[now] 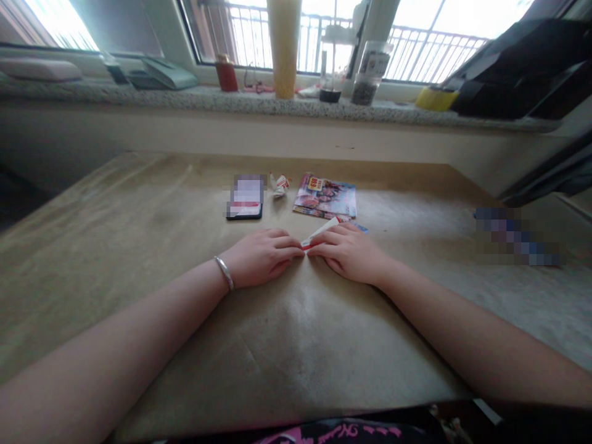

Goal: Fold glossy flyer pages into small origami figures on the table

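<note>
My left hand (261, 254) and my right hand (348, 250) rest together on the tan table (139, 246), fingertips meeting. Both pinch a small folded piece of white and red paper (320, 232) that sticks up between them and slants toward the right. The fingers of both hands are curled and pressed on the paper. A silver bangle (224, 272) circles my left wrist. Just beyond my right hand lies a stack of colourful printed sheets (326, 197).
A dark phone (245, 198) lies flat behind my left hand, a crumpled red and white scrap (279, 184) beside it. The stone windowsill (277, 105) holds a red can (226, 74), a tall yellow cylinder (283, 49), jars and a black bag (518, 68).
</note>
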